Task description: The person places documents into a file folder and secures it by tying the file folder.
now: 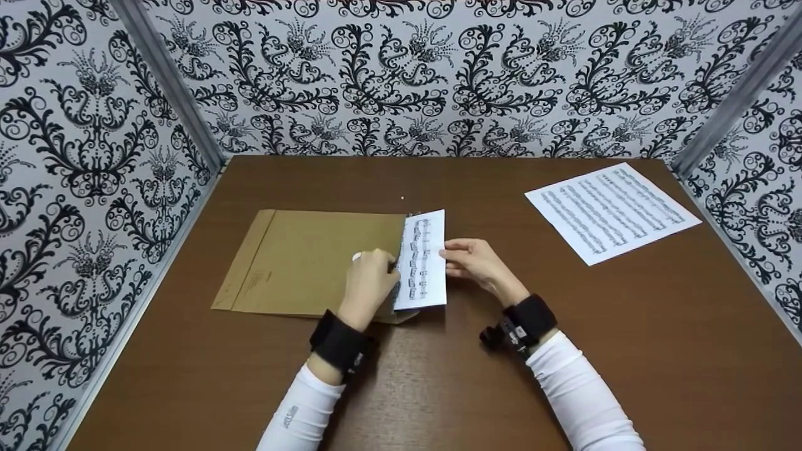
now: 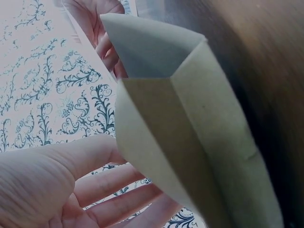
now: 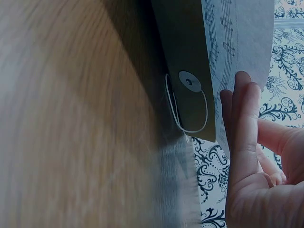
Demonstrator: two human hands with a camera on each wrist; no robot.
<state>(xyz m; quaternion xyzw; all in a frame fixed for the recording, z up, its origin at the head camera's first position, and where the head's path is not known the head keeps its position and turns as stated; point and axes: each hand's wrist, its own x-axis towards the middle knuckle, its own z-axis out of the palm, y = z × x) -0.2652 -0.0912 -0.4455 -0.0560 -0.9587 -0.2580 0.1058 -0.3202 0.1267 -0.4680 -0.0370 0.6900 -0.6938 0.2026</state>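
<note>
A brown paper envelope [image 1: 319, 263] lies on the table with its mouth toward the right. My left hand [image 1: 373, 275] grips the upper layer at that mouth, holding it raised. In the left wrist view the envelope's folded side [image 2: 190, 133] gapes, with my thumb against its edge. Sheet music [image 1: 423, 263] stands partly in the mouth, tilted up. My right hand [image 1: 476, 263] pinches its right edge between thumb and fingers. The right wrist view shows a white string-and-washer fastener [image 3: 190, 81] on the envelope; how far the paper reaches inside is hidden.
Another sheet of printed music [image 1: 611, 213] lies at the table's back right. The brown wooden table [image 1: 476, 388] is bounded by patterned walls [image 1: 401, 75] at the back and both sides. A loose string [image 3: 205, 111] hangs from the fastener.
</note>
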